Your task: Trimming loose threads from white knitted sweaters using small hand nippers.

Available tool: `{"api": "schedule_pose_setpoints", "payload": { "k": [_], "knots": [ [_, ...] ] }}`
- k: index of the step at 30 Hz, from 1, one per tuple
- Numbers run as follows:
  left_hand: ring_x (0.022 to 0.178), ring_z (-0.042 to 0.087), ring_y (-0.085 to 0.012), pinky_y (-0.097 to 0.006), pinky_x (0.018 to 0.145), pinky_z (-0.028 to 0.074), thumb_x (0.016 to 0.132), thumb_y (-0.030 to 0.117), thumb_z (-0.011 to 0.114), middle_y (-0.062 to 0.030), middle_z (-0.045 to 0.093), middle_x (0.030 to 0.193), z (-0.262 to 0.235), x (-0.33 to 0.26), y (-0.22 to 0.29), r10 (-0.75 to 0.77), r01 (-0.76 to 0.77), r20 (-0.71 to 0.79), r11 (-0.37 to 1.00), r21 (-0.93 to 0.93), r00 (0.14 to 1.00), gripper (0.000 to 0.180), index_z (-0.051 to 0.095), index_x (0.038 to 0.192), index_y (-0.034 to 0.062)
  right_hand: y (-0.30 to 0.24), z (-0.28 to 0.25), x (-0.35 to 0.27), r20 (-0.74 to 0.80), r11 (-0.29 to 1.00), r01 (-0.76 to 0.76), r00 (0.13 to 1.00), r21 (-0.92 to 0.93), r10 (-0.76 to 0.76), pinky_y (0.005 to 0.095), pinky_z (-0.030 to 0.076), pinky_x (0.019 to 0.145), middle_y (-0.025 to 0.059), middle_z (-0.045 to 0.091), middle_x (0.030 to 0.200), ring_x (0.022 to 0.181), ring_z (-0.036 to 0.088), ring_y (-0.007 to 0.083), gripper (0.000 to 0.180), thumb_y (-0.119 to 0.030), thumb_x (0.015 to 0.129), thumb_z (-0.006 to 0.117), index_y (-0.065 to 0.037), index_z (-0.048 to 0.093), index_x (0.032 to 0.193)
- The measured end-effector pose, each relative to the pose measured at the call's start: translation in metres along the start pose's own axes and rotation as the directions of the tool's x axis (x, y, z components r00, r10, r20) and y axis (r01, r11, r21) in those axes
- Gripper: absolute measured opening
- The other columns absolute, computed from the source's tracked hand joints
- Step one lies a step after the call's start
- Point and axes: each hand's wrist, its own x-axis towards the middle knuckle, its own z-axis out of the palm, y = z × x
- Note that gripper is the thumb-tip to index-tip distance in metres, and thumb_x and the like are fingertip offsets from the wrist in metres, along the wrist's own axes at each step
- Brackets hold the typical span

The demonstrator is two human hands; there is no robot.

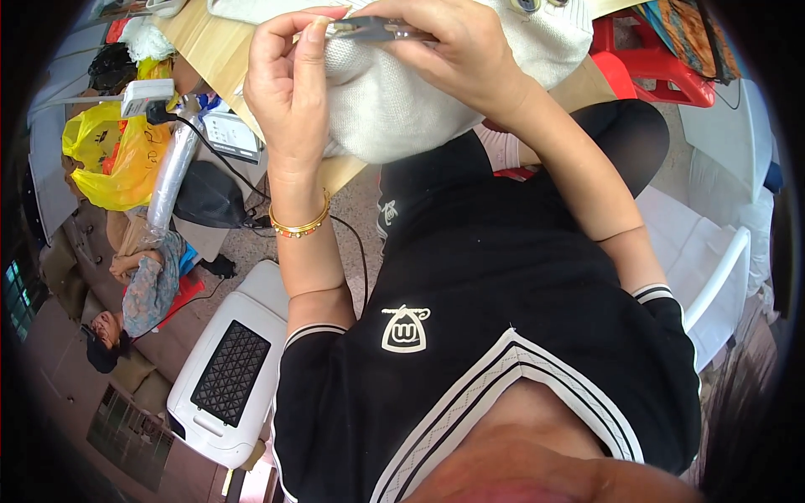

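Note:
A cream-white knit garment [377, 113] is bunched over the table's edge and my lap, with dark round buttons [527, 4] near the top of the view. Above it, my right hand [457, 54] grips a small grey metal hand tool [373, 30]; its exact kind is hard to make out. My left hand [289, 75] is closed in a pinch, thumb and forefinger together at the tool's tip. Something small and pale shows there, too blurred to name. The two hands nearly meet.
The wooden table [197, 38] lies under the garment. At left are a yellow plastic bag [109, 159], a white plug block [147, 96] with a black cable, and a white appliance [251, 314]. Another person [155, 272] is beyond. To the right stand a red stool [658, 63] and white chair [721, 272].

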Motion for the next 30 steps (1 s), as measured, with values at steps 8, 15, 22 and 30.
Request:
{"api": "schedule_pose_setpoints", "payload": {
  "k": [8, 15, 22, 30],
  "knots": [
    [0.069, 0.062, -0.0101, -0.023, 0.062, 0.049, 0.100, 0.010, 0.062, -0.0066, 0.068, 0.085, 0.006, 0.003, 0.000, 0.130, -0.125, 0.016, 0.894, 0.430, 0.991, 0.012, 0.061, 0.105, -0.0010, -0.007, -0.011, 0.001, 0.309, 0.602, -0.617, 0.782, 0.507, 0.542, 0.0268, 0.047, 0.066, 0.0118, 0.068, 0.091, 0.075, 0.061, 0.0148, 0.025, -0.010, 0.090, 0.071, 0.004, 0.067, 0.110],
    [0.069, 0.064, -0.0132, -0.026, 0.061, 0.051, 0.100, 0.008, 0.062, -0.0083, 0.067, 0.084, 0.008, 0.005, -0.003, 0.108, -0.095, -0.005, 0.896, 0.434, 0.994, 0.011, 0.060, 0.104, -0.0008, 0.000, -0.040, 0.000, 0.303, 0.935, -0.311, 0.919, 0.170, 0.251, 0.0344, 0.050, 0.066, 0.0118, 0.059, 0.090, 0.074, 0.062, 0.0266, 0.036, -0.016, 0.091, 0.070, -0.003, 0.063, 0.124],
    [0.070, 0.063, -0.0130, -0.027, 0.063, 0.050, 0.100, 0.012, 0.062, -0.0071, 0.067, 0.081, 0.008, 0.013, -0.002, 0.107, -0.110, 0.032, 0.896, 0.431, 0.994, 0.011, 0.061, 0.103, 0.0010, 0.005, -0.040, 0.008, 0.334, 0.994, -0.102, 0.936, -0.046, 0.112, 0.0346, 0.051, 0.062, 0.0079, 0.055, 0.088, 0.075, 0.062, 0.0261, 0.036, -0.021, 0.087, 0.072, -0.008, 0.064, 0.119],
    [0.080, 0.057, -0.0041, -0.019, 0.070, 0.047, 0.103, 0.012, 0.059, 0.0006, 0.066, 0.089, 0.005, 0.014, 0.006, -0.025, -0.023, 0.095, 0.883, 0.469, 0.995, 0.014, 0.064, 0.106, -0.0009, 0.028, -0.028, 0.007, 0.164, 0.977, 0.207, 0.967, -0.050, -0.196, 0.0351, 0.052, 0.064, 0.0079, 0.055, 0.090, 0.079, 0.061, 0.0255, 0.035, -0.018, 0.087, 0.071, -0.007, 0.064, 0.119]
  ]
}}
